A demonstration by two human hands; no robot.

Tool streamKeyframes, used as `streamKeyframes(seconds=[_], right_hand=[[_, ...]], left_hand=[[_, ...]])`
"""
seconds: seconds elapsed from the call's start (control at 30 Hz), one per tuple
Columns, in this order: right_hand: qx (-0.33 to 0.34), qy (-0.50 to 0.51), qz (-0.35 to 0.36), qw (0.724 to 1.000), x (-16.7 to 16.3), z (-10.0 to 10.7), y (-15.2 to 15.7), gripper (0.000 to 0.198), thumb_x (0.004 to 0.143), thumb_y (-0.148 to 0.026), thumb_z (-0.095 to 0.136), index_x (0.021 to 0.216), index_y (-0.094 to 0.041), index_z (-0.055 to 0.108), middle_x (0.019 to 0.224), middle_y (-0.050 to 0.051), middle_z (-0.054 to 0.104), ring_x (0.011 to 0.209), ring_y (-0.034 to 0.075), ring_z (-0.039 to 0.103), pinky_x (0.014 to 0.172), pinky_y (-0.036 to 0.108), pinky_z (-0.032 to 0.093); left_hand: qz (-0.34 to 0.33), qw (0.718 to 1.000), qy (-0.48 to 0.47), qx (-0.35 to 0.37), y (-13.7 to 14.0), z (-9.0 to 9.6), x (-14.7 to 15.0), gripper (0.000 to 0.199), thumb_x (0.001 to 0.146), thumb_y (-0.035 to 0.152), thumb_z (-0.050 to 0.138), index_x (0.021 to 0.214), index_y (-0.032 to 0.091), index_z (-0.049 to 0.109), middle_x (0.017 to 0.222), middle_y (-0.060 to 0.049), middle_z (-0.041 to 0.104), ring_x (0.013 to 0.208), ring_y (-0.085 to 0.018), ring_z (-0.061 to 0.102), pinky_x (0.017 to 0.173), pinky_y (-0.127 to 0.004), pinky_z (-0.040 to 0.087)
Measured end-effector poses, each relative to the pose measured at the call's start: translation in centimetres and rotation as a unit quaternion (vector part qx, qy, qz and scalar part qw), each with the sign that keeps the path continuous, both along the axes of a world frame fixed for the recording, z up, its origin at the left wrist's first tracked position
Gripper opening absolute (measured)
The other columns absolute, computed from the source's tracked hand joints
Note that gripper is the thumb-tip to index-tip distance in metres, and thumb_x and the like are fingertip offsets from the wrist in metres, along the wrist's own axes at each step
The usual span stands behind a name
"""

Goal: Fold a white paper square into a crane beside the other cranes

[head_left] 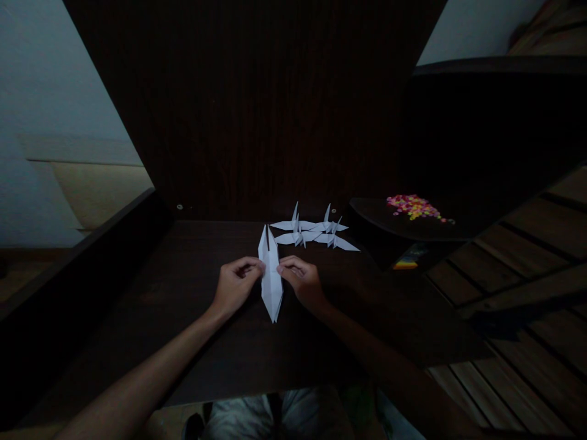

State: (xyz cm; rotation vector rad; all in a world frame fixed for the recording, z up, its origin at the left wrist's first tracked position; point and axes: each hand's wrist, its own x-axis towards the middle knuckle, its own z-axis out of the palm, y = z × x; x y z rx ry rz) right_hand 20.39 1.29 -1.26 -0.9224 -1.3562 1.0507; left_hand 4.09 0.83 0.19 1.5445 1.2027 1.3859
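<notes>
Head view: we look down on a dim, dark desk [137, 342], our trousers [243, 418] showing below its front edge.
Paper [272, 275]: white, folded long and pointed, near the middle of the desk; its far tip comes close to the back edge, its near tip stops well short of the front edge.
Folds: a narrow slit parts the far end into two points, and at the near end we see layers slightly out of line.
Left hand [236, 278]: our thumb and fingers are pinched together on the left side of the paper, about midway along.
Right hand [302, 278]: pinched likewise on the right side, opposite, thumb on the paper and fingers curled.
Height: we cannot tell whether the paper rests on the desk or is slightly lifted.
Cranes [316, 235]: white, folded, in a close group along the back edge, just right of the paper's far end.
Shelf [376, 212]: dark and round-fronted, by the desk's back right corner.
Beads [415, 208]: pink, yellow and orange, spread loosely over the shelf.
</notes>
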Motion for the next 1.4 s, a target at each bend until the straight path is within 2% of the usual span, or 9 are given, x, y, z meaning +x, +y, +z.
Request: streamKeyframes(seconds=[0.13, 0.3, 0.43, 0.53, 0.63, 0.77, 0.87, 1.2, 1.4], right_hand=[[-0.022, 0.004, -0.007, 1.0, -0.04, -0.05, 0.05, 0.011, 0.071, -0.029, 0.066, 0.073, -0.019, 0.063, 0.075, 0.002, 0.064, 0.075, 0.017, 0.062, 0.069, 0.029, 0.051], [-0.029, 0.036, -0.015, 0.999, -0.1, -0.28, 0.19, 0.022, 0.065, -0.024, 0.069, 0.083, -0.02, 0.057, 0.076, 0.0, 0.062, 0.075, 0.015, 0.062, 0.07, 0.027, 0.051], [-0.024, 0.042, -0.009, 0.999, -0.14, -0.2, 0.2, 0.029, 0.063, -0.023, 0.069, 0.087, -0.022, 0.053, 0.072, -0.002, 0.06, 0.068, 0.013, 0.06, 0.063, 0.025, 0.05], [-0.041, 0.053, -0.005, 0.998, -0.23, -0.06, 0.14, 0.039, 0.062, -0.025, 0.072, 0.094, -0.022, 0.05, 0.066, -0.005, 0.059, 0.059, 0.012, 0.058, 0.058, 0.023, 0.048], [-0.064, 0.043, 0.002, 0.997, -0.28, -0.01, 0.08, 0.037, 0.063, -0.03, 0.073, 0.093, -0.021, 0.053, 0.061, -0.005, 0.06, 0.057, 0.013, 0.059, 0.056, 0.024, 0.048], [-0.06, 0.021, 0.008, 0.998, -0.18, -0.14, 0.06, 0.027, 0.064, -0.036, 0.074, 0.08, -0.019, 0.06, 0.065, 0.0, 0.064, 0.06, 0.015, 0.062, 0.058, 0.027, 0.049], [-0.054, 0.023, 0.014, 0.998, -0.07, -0.2, 0.05, 0.025, 0.064, -0.036, 0.075, 0.076, -0.019, 0.062, 0.067, 0.0, 0.066, 0.061, 0.016, 0.062, 0.058, 0.027, 0.049], [-0.054, 0.022, 0.012, 0.998, -0.02, 0.27, 0.03, 0.022, 0.067, -0.038, 0.072, 0.063, -0.019, 0.062, 0.062, -0.001, 0.064, 0.058, 0.015, 0.059, 0.057, 0.026, 0.045], [-0.046, 0.008, 0.02, 0.999, -0.14, -0.01, -0.19, 0.017, 0.071, -0.033, 0.069, 0.066, -0.018, 0.062, 0.061, -0.002, 0.061, 0.056, 0.012, 0.055, 0.054, 0.023, 0.042]], left_hand=[[0.001, 0.999, -0.04, -0.017, -0.02, 0.18, 0.24, 0.014, 0.07, 0.026, 0.064, 0.079, 0.015, 0.064, 0.064, 0.001, 0.063, 0.058, -0.012, 0.058, 0.055, -0.023, 0.045], [-0.034, 0.992, -0.116, -0.03, -0.01, -0.09, 0.52, 0.027, 0.069, 0.022, 0.066, 0.091, 0.018, 0.05, 0.065, 0.004, 0.061, 0.056, -0.009, 0.057, 0.056, -0.021, 0.044], [-0.064, 0.989, -0.131, -0.038, -0.13, -0.28, 0.68, 0.03, 0.069, 0.021, 0.066, 0.093, 0.018, 0.048, 0.072, 0.003, 0.061, 0.057, -0.008, 0.057, 0.055, -0.02, 0.043], [-0.091, 0.983, -0.146, -0.059, -0.22, -0.36, 0.73, 0.041, 0.067, 0.021, 0.068, 0.1, 0.019, 0.045, 0.074, 0.003, 0.062, 0.057, -0.009, 0.059, 0.056, -0.021, 0.045], [-0.094, 0.981, -0.146, -0.082, -0.14, -0.41, 0.68, 0.05, 0.065, 0.025, 0.072, 0.108, 0.019, 0.046, 0.074, 0.002, 0.064, 0.057, -0.01, 0.06, 0.055, -0.021, 0.047], [-0.07, 0.987, -0.108, -0.096, 0.1, -0.42, 0.54, 0.038, 0.065, 0.035, 0.076, 0.093, 0.014, 0.062, 0.075, -0.003, 0.069, 0.068, -0.015, 0.065, 0.064, -0.026, 0.051], [-0.068, 0.988, -0.098, -0.095, 0.22, -0.44, 0.5, 0.033, 0.064, 0.039, 0.077, 0.083, 0.014, 0.068, 0.078, -0.006, 0.072, 0.074, -0.018, 0.067, 0.069, -0.029, 0.052], [-0.08, 0.986, -0.106, -0.1, 0.24, -0.69, 0.42, 0.026, 0.064, 0.038, 0.078, 0.075, 0.015, 0.069, 0.073, -0.003, 0.07, 0.067, -0.016, 0.064, 0.065, -0.026, 0.05], [-0.09, 0.984, -0.099, -0.114, 0.23, -0.66, 0.48, 0.026, 0.067, 0.039, 0.075, 0.073, 0.015, 0.069, 0.069, -0.001, 0.068, 0.066, -0.015, 0.061, 0.062, -0.023, 0.046]])
